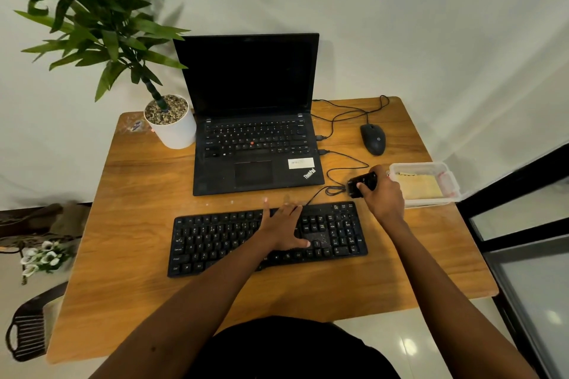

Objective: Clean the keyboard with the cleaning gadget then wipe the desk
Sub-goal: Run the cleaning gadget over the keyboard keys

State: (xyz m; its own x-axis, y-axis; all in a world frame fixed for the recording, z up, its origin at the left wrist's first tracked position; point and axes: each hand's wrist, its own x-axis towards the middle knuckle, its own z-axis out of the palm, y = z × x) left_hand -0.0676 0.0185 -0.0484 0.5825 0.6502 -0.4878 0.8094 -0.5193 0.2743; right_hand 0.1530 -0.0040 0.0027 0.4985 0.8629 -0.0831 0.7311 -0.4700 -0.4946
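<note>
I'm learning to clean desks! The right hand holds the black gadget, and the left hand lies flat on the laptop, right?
No. The head view shows the left hand lying flat on the separate black keyboard, not the laptop. The right hand does hold the black gadget.

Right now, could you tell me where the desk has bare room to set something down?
The desk is bare in front of the keyboard, and down its left side beside the laptop, below the plant pot. The right side is crowded: cables, mouse, plastic container, the right hand holding the cleaning gadget.
</note>
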